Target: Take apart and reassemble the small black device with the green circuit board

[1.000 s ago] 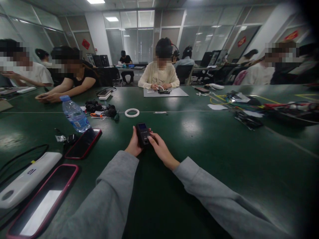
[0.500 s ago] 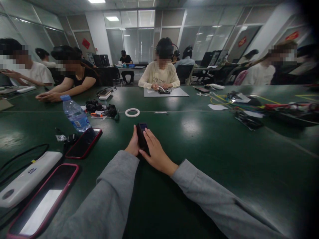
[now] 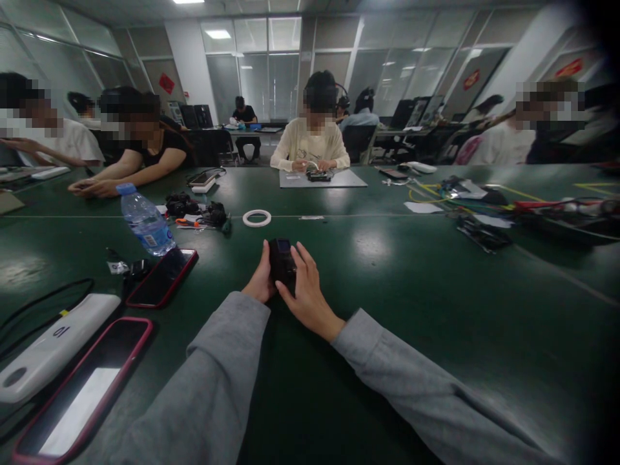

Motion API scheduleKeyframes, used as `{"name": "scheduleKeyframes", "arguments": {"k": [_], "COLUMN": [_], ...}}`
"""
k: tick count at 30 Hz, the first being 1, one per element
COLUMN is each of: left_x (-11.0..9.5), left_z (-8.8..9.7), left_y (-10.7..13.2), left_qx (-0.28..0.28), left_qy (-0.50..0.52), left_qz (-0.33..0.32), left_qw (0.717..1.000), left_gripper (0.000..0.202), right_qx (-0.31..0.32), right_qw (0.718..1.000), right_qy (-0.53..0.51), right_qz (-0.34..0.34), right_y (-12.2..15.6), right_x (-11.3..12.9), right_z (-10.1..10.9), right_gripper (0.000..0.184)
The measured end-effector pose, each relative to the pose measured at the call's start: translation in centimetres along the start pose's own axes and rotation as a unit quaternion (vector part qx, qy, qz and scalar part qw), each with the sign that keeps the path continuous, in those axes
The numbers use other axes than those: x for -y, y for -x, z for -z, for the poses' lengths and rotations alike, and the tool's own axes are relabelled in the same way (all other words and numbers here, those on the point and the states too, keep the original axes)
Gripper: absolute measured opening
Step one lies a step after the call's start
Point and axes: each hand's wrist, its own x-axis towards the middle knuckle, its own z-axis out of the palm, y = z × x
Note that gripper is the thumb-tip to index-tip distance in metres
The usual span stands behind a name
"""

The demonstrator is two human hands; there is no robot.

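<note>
Between my hands is a small black box-shaped device (image 3: 281, 263) with a little bluish screen at its top end; its exact kind does not show. My left hand (image 3: 260, 279) grips it along the left side, thumb pointing up. On its right side my right hand (image 3: 309, 294) holds it with the fingertips, thumb at the lower edge. The fingers of my left hand are mostly hidden behind the device. A white tape roll (image 3: 256, 218) lies on the table beyond my left hand.
On the green table (image 3: 411, 323), two red-cased phones (image 3: 163, 279), a white device marked 01 (image 3: 62, 342) and a water bottle (image 3: 145, 223) are at left. Black cables (image 3: 194, 210) lie behind them. A wire pile (image 3: 484, 200) sits at right. A person (image 3: 312, 142) works opposite.
The black device has turned so more of its front shows. My right hand has shifted slightly right, its fingers now at the device's side rather than over it. My left hand has barely moved.
</note>
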Motion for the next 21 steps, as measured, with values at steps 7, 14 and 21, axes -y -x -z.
{"name": "scheduleKeyframes", "arguments": {"k": [7, 14, 21], "left_x": [-0.01, -0.09, -0.08], "left_z": [-0.01, -0.53, -0.67], "left_y": [-0.1, 0.31, 0.4], "left_qx": [-0.021, -0.005, -0.009], "left_qy": [-0.007, 0.007, 0.012], "left_qz": [-0.015, -0.008, -0.013], "left_qw": [1.0, 1.0, 1.0], "left_gripper": [0.077, 0.074, 0.072], "right_qx": [-0.078, -0.058, -0.079], "right_qw": [0.996, 0.997, 0.996], "right_qy": [-0.012, 0.014, 0.013], "right_qz": [-0.04, -0.055, -0.03], "right_y": [-0.1, -0.06, -0.04], "right_x": [0.07, 0.09, 0.08], "right_z": [0.13, 0.02, 0.07], "right_gripper": [0.064, 0.045, 0.05]}}
